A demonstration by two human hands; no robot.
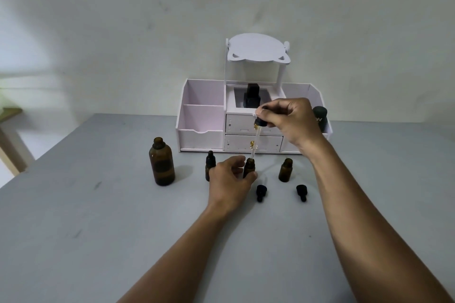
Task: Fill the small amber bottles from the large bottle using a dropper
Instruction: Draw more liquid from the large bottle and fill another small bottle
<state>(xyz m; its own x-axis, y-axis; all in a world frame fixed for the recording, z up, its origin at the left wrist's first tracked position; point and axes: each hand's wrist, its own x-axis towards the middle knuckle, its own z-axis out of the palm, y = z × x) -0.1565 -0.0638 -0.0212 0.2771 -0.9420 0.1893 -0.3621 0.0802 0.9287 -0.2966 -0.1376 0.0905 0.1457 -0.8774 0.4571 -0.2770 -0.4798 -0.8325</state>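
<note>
Head view: my left hand (230, 179) grips the small bottle (249, 169), my right hand (291, 120) pinches the dropper (256, 136) over its mouth; next, I should squeeze slowly.

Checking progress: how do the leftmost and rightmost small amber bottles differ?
The leftmost small bottle wears a black dropper cap; the rightmost small bottle is open. The leftmost stands partly behind the left hand; the rightmost stands apart. Both are amber, upright.

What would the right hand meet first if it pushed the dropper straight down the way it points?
The open mouth of the small amber bottle gripped by the left hand. The right hand pinches the dropper, whose glass tip points right at that mouth; whether it is already inside is unclear.
</note>
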